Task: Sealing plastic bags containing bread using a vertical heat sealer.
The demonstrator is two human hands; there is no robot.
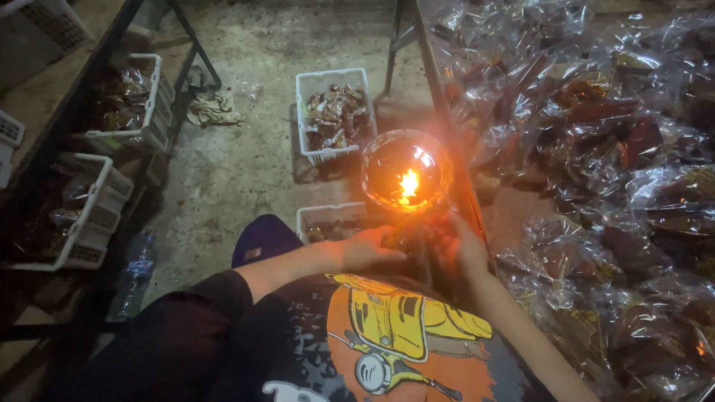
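**Two hands at a flame, one small packet between them**

Both hands meet just below a glass-shaded lamp point(407, 173) whose flame burns bright orange. The left hand point(366, 249) curls its fingers around a small clear packet point(398, 237) of dark contents, held low in front of the person's chest — the right hand point(460, 246) touches its other end, though in the dim light I cannot tell how those fingers sit. Right of them, a table point(514, 212) is heaped with filled plastic bags point(625, 149). White baskets point(333, 113) of more packets stand on the concrete floor point(246, 156) — others fill a shelf point(45, 104) at left.
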